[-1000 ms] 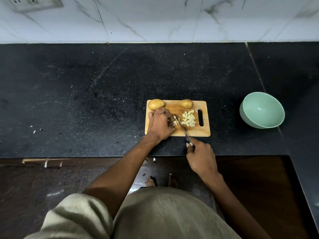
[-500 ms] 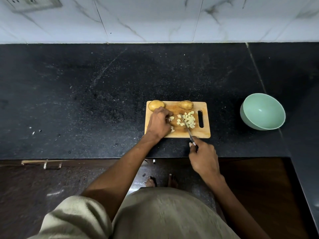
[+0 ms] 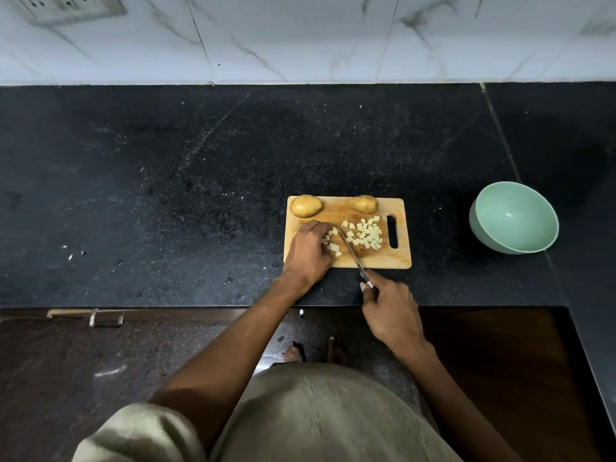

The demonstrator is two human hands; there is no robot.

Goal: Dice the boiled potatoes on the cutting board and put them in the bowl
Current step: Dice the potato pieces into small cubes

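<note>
A wooden cutting board [image 3: 396, 258] lies on the black counter. Two whole potatoes sit on its far edge, one at the left [image 3: 305, 205] and one in the middle [image 3: 363, 204]. A heap of pale potato dice [image 3: 365, 235] lies right of centre, with a few more cubes [image 3: 333, 247] by my left hand [image 3: 308, 251], which rests on the board's left side with fingers curled over them. My right hand [image 3: 390, 313] grips a knife [image 3: 351, 253] by the handle; its blade angles across the board between the two groups of dice. An empty mint-green bowl [image 3: 513, 217] stands to the right.
The black stone counter [image 3: 166, 195] stretches wide to the left, with small scraps [image 3: 75, 255] near its front. A white marble-tiled wall [image 3: 300, 38] with a socket plate [image 3: 66, 6] backs it. A seam [image 3: 500, 135] runs just left of the bowl.
The knife blade has swung back left between the dice groups. My left hand slid slightly down the board, and more loose cubes show beside it. My right hand stays below the board.
</note>
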